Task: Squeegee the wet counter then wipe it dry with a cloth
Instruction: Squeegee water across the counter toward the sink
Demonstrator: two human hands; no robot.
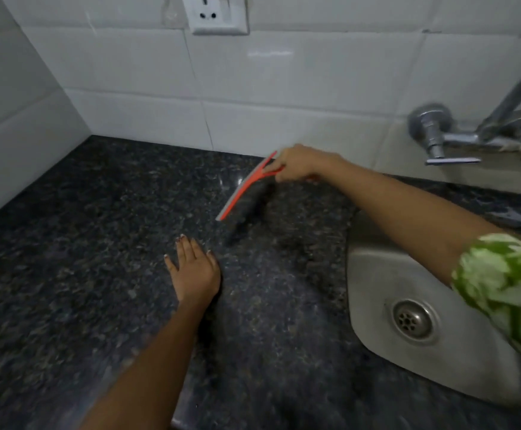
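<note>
Your right hand point(299, 162) grips the orange plastic squeegee point(247, 187) by its handle, blade angled at the speckled dark granite counter point(82, 243) near the wall. Your left hand point(194, 268) rests flat, fingers spread.

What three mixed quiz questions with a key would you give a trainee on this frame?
1. True or false: the right hand grips the orange squeegee.
2. How does the left hand lie? A) fist B) flat on the counter C) on the tap
3. Which side of the counter is the sink on?

Key: 1 true; 2 B; 3 the person's right.
</note>
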